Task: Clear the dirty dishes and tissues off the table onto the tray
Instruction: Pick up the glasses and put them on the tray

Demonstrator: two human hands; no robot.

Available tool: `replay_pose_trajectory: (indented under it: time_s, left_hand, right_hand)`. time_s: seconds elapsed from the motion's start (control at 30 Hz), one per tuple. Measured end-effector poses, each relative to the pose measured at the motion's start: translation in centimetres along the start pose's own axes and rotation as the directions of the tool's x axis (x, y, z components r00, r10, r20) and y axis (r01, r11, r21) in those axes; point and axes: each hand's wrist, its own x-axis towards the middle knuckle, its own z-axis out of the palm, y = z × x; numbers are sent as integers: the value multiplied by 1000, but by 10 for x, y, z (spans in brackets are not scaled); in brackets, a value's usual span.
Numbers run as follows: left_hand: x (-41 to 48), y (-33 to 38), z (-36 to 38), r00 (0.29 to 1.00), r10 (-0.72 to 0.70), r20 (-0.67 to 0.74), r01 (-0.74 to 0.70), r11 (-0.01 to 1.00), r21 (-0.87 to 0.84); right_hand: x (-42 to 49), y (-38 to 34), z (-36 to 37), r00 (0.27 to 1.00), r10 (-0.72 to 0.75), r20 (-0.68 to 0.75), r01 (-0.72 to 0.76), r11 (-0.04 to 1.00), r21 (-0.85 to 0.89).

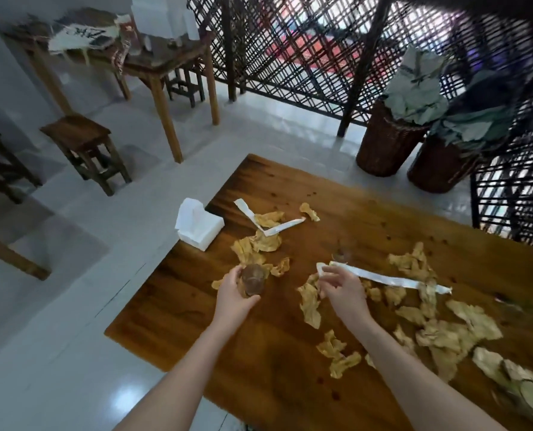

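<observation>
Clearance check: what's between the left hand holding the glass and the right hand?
Head view: mostly bare table, one crumpled tissue beside the right hand, which pinches a paper strip; left hand grips the glass.

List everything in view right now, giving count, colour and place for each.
table: one, brown wood, under the hands
crumpled tissues: many, tan, scattered over the table
paper strips: about three, white, one held at centre, the others toward the table's far left
tissue pack: one, white, on the table's far left edge
glass: one, clear brownish, held near the table's left edge
baskets: two, dark brown with green leaves, on the floor beyond the table
stools: at least two, dark wood, on the floor at left
side table: one, light wood, far left
lattice screen: one, black, behind
left hand: grips the glass
right hand: pinches a strip's end
</observation>
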Motion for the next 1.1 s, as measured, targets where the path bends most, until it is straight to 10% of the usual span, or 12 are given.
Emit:
replay_pose_trajectory:
  time_s: [0.3,1.1]
  left_hand:
    - [53,-4,19,991,35,128,-56,985,164]
    - [90,45,14,985,157,67,-148,981,-122]
  right_hand:
    - [19,14,-10,967,202,-154,-191,978,82]
    - [117,53,1,909,370,-190,-330,920,212]
